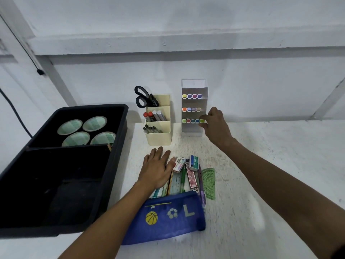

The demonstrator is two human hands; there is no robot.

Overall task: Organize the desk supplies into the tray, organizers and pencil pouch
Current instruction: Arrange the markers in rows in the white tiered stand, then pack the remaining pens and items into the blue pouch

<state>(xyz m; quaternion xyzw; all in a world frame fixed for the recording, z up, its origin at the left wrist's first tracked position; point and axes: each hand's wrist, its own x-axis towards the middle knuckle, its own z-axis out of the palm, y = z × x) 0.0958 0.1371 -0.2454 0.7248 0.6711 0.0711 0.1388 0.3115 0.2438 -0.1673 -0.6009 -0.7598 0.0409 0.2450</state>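
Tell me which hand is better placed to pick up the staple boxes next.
Left, probably. The left hand lies flat beside the staple boxes, while the right hand pinches a marker at the white organizer.

Right hand (214, 124) at white marker rack (194, 107).

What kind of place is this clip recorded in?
Probably a plain desk set against a white wall: cream plastic organizer with black-handled scissors, white tiered marker rack, blue mesh pencil pouch.
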